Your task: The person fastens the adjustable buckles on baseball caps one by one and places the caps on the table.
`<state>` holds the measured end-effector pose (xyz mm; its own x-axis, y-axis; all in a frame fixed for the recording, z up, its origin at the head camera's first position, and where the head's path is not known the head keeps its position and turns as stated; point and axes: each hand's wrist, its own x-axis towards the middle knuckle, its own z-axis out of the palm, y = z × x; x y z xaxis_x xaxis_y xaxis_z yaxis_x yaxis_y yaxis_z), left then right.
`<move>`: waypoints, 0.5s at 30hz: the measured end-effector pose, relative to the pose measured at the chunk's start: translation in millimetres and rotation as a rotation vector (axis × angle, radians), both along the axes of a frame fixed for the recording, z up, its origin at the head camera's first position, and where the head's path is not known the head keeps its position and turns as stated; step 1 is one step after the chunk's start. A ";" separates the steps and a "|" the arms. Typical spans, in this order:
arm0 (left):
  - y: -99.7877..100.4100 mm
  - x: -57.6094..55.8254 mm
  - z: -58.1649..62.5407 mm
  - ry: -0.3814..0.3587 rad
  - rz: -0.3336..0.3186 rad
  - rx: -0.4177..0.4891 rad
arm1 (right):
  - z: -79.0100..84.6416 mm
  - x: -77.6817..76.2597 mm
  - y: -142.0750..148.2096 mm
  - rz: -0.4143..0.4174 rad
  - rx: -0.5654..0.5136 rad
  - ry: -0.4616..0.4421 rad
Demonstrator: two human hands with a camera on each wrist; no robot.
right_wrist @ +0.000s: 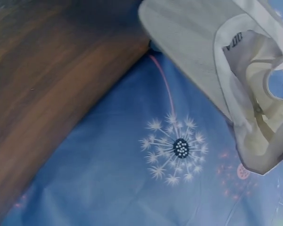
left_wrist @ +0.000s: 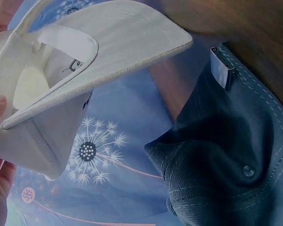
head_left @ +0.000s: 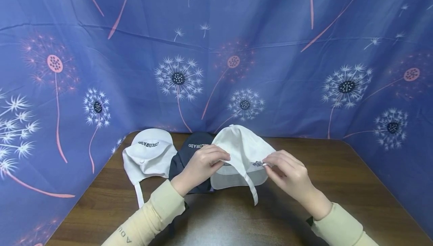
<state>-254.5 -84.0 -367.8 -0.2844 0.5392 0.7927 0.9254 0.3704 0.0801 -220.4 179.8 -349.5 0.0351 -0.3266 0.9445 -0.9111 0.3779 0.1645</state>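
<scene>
Both hands hold a white baseball cap (head_left: 231, 144) above the table, its brim low and towards the far side. My left hand (head_left: 203, 165) pinches the back edge on the left, thumb and fingers together. Opposite, my right hand (head_left: 292, 172) pinches the right edge beside a small silvery buckle (head_left: 258, 163). A loose strap (head_left: 251, 189) hangs between the hands. In the right wrist view the cap's hollow inside (right_wrist: 259, 122) and brim (right_wrist: 186, 42) show, with dark lettering partly visible. Behind the left hand lies a navy cap (head_left: 189, 148), partly hidden.
Left of the navy cap, another white cap (head_left: 149, 161) with COLORADO lettering lies on the brown wooden table (head_left: 324, 178), its strap (head_left: 138, 195) pointing to the near side. A blue dandelion-print cloth (head_left: 284, 69) hangs behind and at both sides.
</scene>
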 end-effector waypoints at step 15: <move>-2.8 8.8 6.2 -0.043 -0.073 -0.003 | 10.3 -0.7 1.8 -0.088 -0.127 -0.266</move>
<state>-245.7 -86.8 -361.6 -0.2780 0.5620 0.7790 0.9457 0.3025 0.1191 -221.1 181.6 -339.2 -0.2424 -0.1965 0.9501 -0.8787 0.4595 -0.1291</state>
